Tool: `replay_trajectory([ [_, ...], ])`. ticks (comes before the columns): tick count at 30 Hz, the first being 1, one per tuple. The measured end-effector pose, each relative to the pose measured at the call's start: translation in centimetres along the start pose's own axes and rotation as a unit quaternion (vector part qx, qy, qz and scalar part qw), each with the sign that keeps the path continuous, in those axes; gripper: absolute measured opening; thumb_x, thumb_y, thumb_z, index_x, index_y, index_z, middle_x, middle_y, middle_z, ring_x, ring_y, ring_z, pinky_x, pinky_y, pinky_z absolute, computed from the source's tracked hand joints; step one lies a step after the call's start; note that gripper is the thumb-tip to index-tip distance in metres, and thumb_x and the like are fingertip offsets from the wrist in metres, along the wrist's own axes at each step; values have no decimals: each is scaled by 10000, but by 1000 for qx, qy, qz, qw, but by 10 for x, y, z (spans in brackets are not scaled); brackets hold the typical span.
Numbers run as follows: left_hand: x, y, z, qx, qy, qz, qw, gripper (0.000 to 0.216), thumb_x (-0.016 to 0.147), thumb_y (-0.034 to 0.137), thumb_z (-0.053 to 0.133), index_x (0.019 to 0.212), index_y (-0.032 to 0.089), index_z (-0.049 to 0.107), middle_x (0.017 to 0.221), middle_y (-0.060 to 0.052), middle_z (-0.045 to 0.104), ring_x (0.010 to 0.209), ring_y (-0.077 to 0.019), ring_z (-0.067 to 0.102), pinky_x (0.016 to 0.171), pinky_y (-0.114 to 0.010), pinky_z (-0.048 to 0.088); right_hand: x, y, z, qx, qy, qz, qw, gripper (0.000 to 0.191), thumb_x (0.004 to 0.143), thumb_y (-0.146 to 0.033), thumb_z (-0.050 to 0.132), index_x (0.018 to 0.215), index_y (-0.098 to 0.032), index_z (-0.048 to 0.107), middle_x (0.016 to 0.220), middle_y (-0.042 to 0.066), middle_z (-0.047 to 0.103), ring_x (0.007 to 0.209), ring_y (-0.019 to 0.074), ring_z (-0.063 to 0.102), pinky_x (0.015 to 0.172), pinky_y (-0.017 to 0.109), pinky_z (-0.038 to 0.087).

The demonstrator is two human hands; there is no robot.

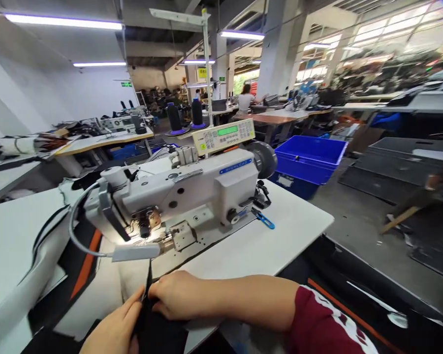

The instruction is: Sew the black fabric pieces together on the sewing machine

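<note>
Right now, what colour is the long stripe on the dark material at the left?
The stripe is orange; the head view shows it best.

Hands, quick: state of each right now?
Left hand: against the black fabric; can't tell if gripping.
Right hand: closed, pinching the black fabric's edge.

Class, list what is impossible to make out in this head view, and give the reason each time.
In the head view:
Left hand: wrist cut off by the bottom edge.
Right hand: some fingertips hidden by the hand itself.
Black cloth: lower end cut off by the bottom edge.
Panel screen: text too small to read.
White label: too small and blurred.
Sleeve print: cut off by the bottom edge.
</note>
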State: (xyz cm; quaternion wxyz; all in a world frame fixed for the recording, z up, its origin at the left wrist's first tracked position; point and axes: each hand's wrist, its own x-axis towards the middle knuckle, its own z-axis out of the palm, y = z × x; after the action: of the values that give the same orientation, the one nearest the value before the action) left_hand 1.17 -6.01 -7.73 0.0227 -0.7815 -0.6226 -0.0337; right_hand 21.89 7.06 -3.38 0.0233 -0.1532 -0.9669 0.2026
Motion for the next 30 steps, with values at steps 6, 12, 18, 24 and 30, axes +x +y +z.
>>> replay_trajectory([
  [6, 16, 35, -20, 20, -68, -17, 997, 602, 659, 0, 434, 1186, 172, 669, 1284, -101, 659, 1015, -247, 678, 895, -358, 555, 3, 5, 13, -2, 11, -31, 999, 217, 922, -268, 530, 1070, -191, 669, 859, 38, 718, 731, 165, 645, 508, 270, 264],
  [12, 24, 28, -20, -41, -49, -48, 997, 550, 668, 13, 480, 1142, 200, 687, 1163, -86, 699, 1004, -249, 655, 887, -375, 556, 7, 12, 13, 25, 9, -9, 1000, 219, 897, -256, 560, 1077, -224, 681, 862, 26, 719, 726, 165, 636, 529, 271, 277],
  [18, 41, 29, -24, -60, -21, -42, 997, 486, 652, 10, 490, 1048, 188, 709, 1105, -101, 708, 1004, -259, 655, 905, -408, 573, 10, 17, 8, 11, 16, 16, 1000, 166, 865, -212, 566, 988, -211, 678, 763, 11, 679, 627, 153, 595, 499, 271, 254],
  [24, 51, 20, -16, -31, 15, -13, 999, 504, 646, 30, 475, 1071, 176, 704, 1143, -100, 715, 1034, -267, 671, 949, -426, 579, 13, 22, 3, -7, 25, 4, 1000, 43, 793, -138, 581, 812, -159, 614, 742, 12, 649, 598, 129, 526, 501, 260, 270],
  [30, 64, 17, -18, -5, 54, -1, 999, 416, 677, 38, 438, 970, 153, 711, 1049, -124, 729, 972, -262, 692, 886, -399, 598, 16, 24, -3, -14, 23, 52, 998, 87, 820, -161, 572, 888, -174, 625, 818, 20, 679, 648, 150, 569, 503, 280, 268],
])
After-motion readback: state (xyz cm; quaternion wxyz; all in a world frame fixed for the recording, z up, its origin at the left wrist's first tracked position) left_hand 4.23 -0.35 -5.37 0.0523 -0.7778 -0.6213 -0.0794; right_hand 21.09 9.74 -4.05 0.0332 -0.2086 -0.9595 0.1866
